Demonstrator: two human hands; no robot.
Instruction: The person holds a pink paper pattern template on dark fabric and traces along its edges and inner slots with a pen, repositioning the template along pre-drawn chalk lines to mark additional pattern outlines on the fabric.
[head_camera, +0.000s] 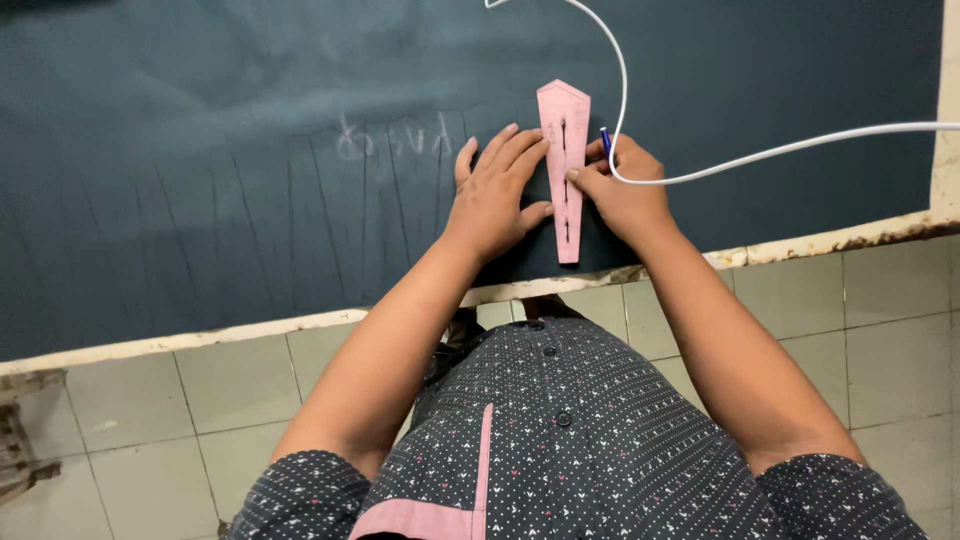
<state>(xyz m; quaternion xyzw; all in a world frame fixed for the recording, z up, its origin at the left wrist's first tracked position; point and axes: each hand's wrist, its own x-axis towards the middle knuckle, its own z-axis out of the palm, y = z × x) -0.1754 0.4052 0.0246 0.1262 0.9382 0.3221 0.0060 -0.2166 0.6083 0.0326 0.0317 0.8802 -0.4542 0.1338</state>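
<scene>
Your left hand (495, 195) lies flat and open on the dark cloth (250, 180), fingers spread, fingertips pressing against the left edge of the pink pattern piece (566, 170). This pins the piece so that it cannot slide on the cloth. Your right hand (625, 190) is closed around a blue pen (605, 138), with one fingertip touching the right edge of the pink piece near its middle; the pen tip stands just beside that edge, apparently placed for tracing. The pattern piece is stiff, flat and narrow, pointed at the far end, with dark slots along its centre line. The cloth is matt and smooth, spread over the bench (800, 242) and marked with faint chalk lines. A white cable (760, 155) crosses over your right hand.
</scene>
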